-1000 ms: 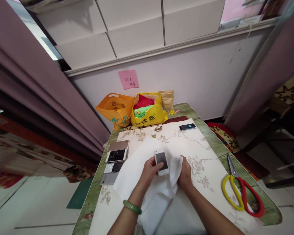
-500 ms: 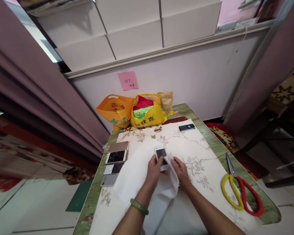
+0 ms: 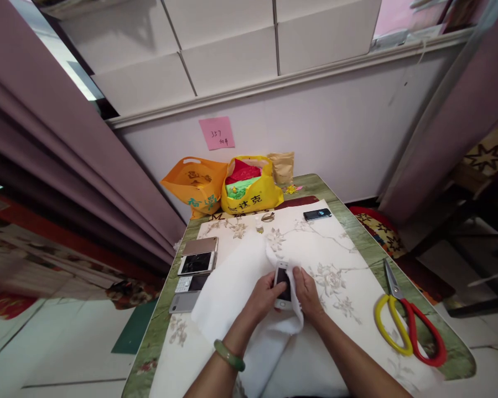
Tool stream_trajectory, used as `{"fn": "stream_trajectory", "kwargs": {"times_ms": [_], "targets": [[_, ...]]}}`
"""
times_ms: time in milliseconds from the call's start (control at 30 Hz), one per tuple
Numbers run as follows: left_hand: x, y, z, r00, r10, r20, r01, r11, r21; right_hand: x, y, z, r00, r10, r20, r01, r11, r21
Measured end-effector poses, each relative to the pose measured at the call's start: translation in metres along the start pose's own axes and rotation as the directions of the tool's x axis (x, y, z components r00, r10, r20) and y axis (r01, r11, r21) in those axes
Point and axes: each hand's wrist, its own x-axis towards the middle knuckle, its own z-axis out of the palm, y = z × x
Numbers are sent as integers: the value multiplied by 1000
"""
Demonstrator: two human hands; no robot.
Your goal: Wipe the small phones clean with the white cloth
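A white phone [image 3: 283, 303] with a dark screen is held between my two hands over the middle of the table. My left hand [image 3: 265, 296] grips its left side, thumb across the screen. My right hand [image 3: 307, 293] is closed on an edge of the white cloth [image 3: 232, 287], pressing it against the phone's right side. The cloth spreads out below and to the left of the phone. A green bangle [image 3: 229, 355] circles my left wrist.
Several phones [image 3: 196, 263] lie in a column at the table's left. A black phone [image 3: 317, 214] lies at the back right, scissors [image 3: 394, 298] at the right edge. An orange bag [image 3: 199, 188], a yellow bag [image 3: 253, 193] and a brown pouch [image 3: 282, 167] stand along the back.
The white phone has shifted right and a little nearer to me and is more upright. My left hand moved right with it. A cloth edge is now folded up behind the phone's upper left.
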Motion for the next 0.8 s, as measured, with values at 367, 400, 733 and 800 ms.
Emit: {"fn": "stream_trajectory", "kwargs": {"times_ms": [367, 400, 733, 800], "targets": [[13, 2, 12, 962, 128, -240, -120, 992, 49, -2, -3, 5, 998, -58, 29, 60, 995, -82], [16, 4, 12, 953, 139, -269, -130, 990, 48, -2, -4, 6, 997, -63, 46, 67, 994, -91], [14, 7, 6, 990, 69, -121, -67, 997, 23, -2, 1, 3, 999, -30, 16, 30, 999, -36], [8, 6, 5, 998, 41, -42, -40, 998, 41, -1, 2, 1, 1000, -11, -27, 11, 1000, -8]]}}
